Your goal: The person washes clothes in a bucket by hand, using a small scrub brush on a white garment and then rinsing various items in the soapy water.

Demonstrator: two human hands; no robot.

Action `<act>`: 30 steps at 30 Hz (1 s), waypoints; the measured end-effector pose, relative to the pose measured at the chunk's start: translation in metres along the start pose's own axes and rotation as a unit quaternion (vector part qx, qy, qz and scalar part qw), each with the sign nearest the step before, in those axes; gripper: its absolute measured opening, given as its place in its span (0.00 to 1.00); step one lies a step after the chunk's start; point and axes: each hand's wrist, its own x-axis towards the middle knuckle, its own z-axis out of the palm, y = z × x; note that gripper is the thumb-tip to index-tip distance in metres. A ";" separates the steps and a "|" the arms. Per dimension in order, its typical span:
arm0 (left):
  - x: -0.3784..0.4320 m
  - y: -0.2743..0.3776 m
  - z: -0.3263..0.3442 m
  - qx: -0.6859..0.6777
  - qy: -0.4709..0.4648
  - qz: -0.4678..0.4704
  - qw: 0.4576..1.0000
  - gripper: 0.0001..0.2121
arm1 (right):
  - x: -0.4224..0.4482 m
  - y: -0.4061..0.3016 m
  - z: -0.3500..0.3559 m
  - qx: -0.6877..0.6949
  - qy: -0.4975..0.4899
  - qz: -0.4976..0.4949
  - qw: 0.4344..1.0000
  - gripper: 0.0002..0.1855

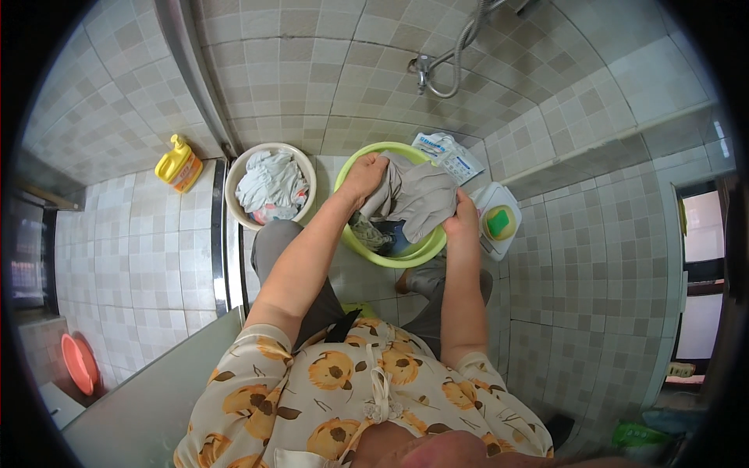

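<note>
Both of my hands grip a light grey garment [418, 190], stretched between them above a lime-green plastic basin [374, 257]. My left hand [367, 175] pinches its upper left part near the basin's far rim. At the garment's right edge, my right hand [462, 213] holds on, over the basin's right side. Beneath the cloth, a dark blue garment [399, 237] and a wet, dark patterned cloth [368, 231] show inside the basin. The grey garment hides the rest of the basin's contents.
A cream basin [231, 202] of pale laundry stands left, beyond it a yellow pump jug [179, 167]. Right of the green basin are a detergent packet [450, 157] and a white stool [497, 253] bearing a round dish [499, 222]. A tap [422, 73] juts from the tiled wall.
</note>
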 end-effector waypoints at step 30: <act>-0.019 0.030 0.020 -0.428 -0.153 -0.087 0.887 0.16 | 0.018 0.108 -0.069 -0.455 -0.123 -0.210 0.857 0.15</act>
